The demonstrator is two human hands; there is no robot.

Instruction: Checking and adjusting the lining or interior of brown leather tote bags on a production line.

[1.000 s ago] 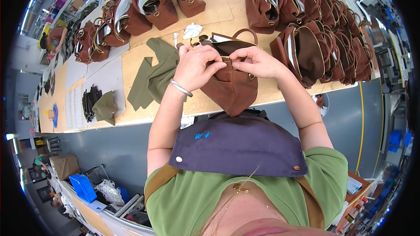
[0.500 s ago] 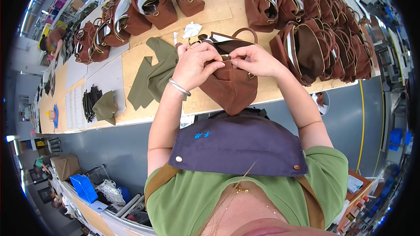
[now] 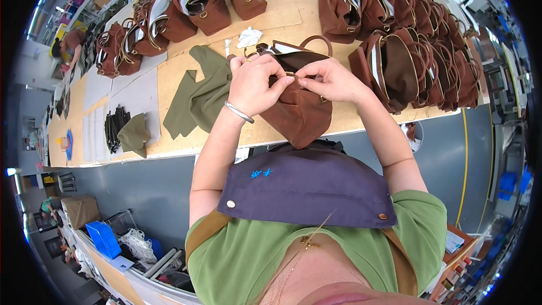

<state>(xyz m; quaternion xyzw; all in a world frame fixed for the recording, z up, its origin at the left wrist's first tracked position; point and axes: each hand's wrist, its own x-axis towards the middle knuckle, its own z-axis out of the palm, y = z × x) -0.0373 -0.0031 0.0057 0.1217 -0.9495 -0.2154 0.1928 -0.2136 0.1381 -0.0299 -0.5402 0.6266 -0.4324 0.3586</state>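
Observation:
A brown handbag (image 3: 299, 114) stands at the table's front edge before me, its dark mouth open at the top. My left hand (image 3: 257, 82) and my right hand (image 3: 330, 81) meet at the bag's upper edge, thumbs and forefingers closed in a pinch. Between the fingertips a bit of the bag's rim with a small gold-coloured zip part shows; its exact shape is mostly hidden. One arched handle (image 3: 316, 38) rises behind my right hand. Olive-green cloth (image 3: 206, 93) lies crumpled to the left of my left hand.
Rows of similar brown bags (image 3: 395, 65) crowd the right side, and more bags (image 3: 206, 14) stand at the back left. White scraps (image 3: 249, 37) lie behind my bag. Black strips (image 3: 116, 130) and a folded olive piece (image 3: 134, 135) rest at left. A person (image 3: 72, 45) is at far left.
Both hands stay at the bag's rim. The fingertips have drawn slightly closer together, covering more of the gold-coloured part. The bag has barely moved.

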